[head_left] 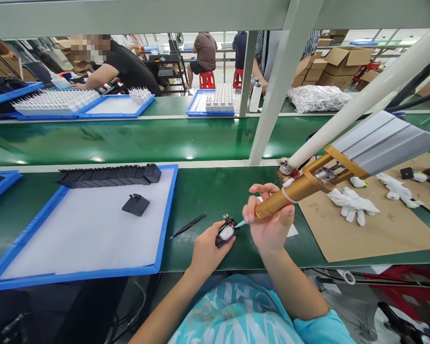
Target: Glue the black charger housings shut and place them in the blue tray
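Note:
My left hand (pixel 206 251) pinches a small black housing (pixel 221 237) against the green bench, with a white block (pixel 227 232) and small metal prongs showing in it. Gold and thick, a dispensing gun (pixel 284 199) lies in the grip of my right hand (pixel 270 231). Its pale teal nozzle (pixel 241 223) reaches the housing's right edge; whether the tip touches cannot be made out. Black tweezers (pixel 188 226) rest on the bench left of my left hand.
A blue-rimmed tray (pixel 167 210) on the left carries a row of black housings (pixel 111 176) and one loose black housing (pixel 136 204). White gloves (pixel 353 204) lie on cardboard (pixel 329 241) at right. A slanted white pole (pixel 344 105) and upright post (pixel 272 86) stand ahead. Several people sit beyond.

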The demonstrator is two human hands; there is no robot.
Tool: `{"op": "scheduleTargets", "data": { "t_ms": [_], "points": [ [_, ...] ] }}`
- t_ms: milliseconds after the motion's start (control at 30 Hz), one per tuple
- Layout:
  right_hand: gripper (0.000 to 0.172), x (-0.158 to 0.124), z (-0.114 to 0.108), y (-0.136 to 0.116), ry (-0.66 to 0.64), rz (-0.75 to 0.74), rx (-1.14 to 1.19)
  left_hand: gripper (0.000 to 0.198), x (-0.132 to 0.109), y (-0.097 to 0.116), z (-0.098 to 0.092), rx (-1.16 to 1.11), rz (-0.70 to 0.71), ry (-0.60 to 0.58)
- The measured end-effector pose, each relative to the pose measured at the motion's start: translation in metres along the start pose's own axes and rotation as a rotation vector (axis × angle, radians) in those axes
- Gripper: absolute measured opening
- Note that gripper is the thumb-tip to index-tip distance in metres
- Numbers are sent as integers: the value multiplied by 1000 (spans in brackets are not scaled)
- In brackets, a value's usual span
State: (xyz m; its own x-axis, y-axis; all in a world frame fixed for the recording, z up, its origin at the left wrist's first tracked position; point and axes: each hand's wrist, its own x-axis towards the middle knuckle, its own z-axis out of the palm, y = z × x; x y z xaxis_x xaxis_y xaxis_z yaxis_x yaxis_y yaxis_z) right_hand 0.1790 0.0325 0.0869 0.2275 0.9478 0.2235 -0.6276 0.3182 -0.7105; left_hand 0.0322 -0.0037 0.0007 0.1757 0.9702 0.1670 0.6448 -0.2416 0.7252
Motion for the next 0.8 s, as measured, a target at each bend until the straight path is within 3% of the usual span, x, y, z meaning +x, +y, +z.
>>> {"op": "scheduleTargets", "data": {
  "t_ms": [300,800],
  "points": [
    [47,1,0,-2,-4,-4,11,29,-3,11,-15,-104,15,1],
    [49,-1,8,-3,-8,17,4,31,-1,8,-11,-81,0,23]
  ]
}}
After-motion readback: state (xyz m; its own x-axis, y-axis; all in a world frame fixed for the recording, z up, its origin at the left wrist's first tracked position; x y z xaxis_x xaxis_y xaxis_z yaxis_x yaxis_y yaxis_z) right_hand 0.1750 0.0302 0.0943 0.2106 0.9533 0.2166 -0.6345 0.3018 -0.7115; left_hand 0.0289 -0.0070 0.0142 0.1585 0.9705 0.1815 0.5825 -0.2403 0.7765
